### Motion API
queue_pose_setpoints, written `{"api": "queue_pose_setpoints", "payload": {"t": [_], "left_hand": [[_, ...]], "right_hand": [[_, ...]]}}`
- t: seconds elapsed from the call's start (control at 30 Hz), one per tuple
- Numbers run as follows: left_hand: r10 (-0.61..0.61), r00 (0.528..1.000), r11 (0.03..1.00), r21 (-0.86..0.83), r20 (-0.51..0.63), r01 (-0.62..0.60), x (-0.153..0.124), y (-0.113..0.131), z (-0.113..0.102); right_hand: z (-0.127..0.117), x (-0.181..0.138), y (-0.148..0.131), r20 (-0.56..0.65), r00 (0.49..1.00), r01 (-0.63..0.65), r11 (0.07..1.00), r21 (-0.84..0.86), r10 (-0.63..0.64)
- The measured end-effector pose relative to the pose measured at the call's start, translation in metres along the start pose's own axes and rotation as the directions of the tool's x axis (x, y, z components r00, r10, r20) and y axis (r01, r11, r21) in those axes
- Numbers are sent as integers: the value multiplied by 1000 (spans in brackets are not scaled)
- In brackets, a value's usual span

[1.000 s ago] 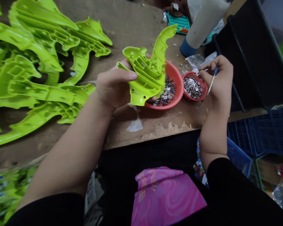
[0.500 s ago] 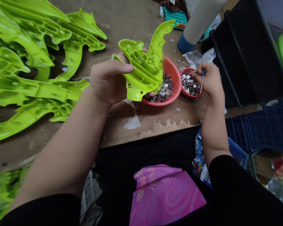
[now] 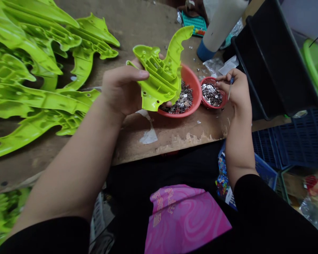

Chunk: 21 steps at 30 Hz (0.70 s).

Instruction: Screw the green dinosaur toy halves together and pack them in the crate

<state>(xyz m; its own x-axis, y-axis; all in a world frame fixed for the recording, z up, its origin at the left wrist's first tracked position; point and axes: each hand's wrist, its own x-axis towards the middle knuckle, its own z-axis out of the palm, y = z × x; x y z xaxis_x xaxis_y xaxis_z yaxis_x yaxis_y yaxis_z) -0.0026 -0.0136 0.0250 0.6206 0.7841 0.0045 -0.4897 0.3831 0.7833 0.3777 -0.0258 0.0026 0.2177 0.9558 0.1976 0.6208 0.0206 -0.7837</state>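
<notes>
My left hand [image 3: 122, 86] is closed around a lime-green plastic shell [image 3: 159, 83], its ribbed inner side turned up and its curved arm pointing up and right. The shell is held over a red bowl [image 3: 194, 92] of small metal pieces and hides part of it. My right hand [image 3: 237, 86] is closed with a thin screwdriver [image 3: 230, 88], whose dark blue end and slim metal shaft show. Its fingertips are at the edge of a small red basket [image 3: 213, 106] filled with shiny metal clips [image 3: 211, 93]. Whether they pinch a clip is hidden.
Many similar green shells [image 3: 39, 70] are piled on the left of the worn wooden table [image 3: 175, 137]. A white cylinder with a blue base [image 3: 206, 51] stands behind the basket. A large black bin [image 3: 278, 60] rises close on the right, with blue crates [image 3: 304, 137] below.
My right hand is lifted slightly at the edge of the small basket, and the screwdriver has tilted a little. My left hand still holds the green shell, almost unmoved.
</notes>
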Motion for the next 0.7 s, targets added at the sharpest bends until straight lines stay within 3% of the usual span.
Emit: {"api": "queue_pose_setpoints", "payload": {"t": [0.3, 0.53, 0.63, 0.7], "left_hand": [[39, 998, 998, -46, 52, -36, 1, 1, 3], [53, 996, 998, 20, 74, -55, 2, -10, -4], [25, 998, 998, 55, 57, -28, 5, -11, -9], [1, 999, 996, 95, 38, -5, 6, -10, -10]], "right_hand": [[14, -25, -49, 28, 998, 48, 997, 57, -50], [50, -47, -109, 105, 986, 104, 968, 228, -130], [65, -50, -140, 44, 976, 193, 940, 281, -213], [71, -48, -159, 15, 944, 309, 895, 321, -331]]}}
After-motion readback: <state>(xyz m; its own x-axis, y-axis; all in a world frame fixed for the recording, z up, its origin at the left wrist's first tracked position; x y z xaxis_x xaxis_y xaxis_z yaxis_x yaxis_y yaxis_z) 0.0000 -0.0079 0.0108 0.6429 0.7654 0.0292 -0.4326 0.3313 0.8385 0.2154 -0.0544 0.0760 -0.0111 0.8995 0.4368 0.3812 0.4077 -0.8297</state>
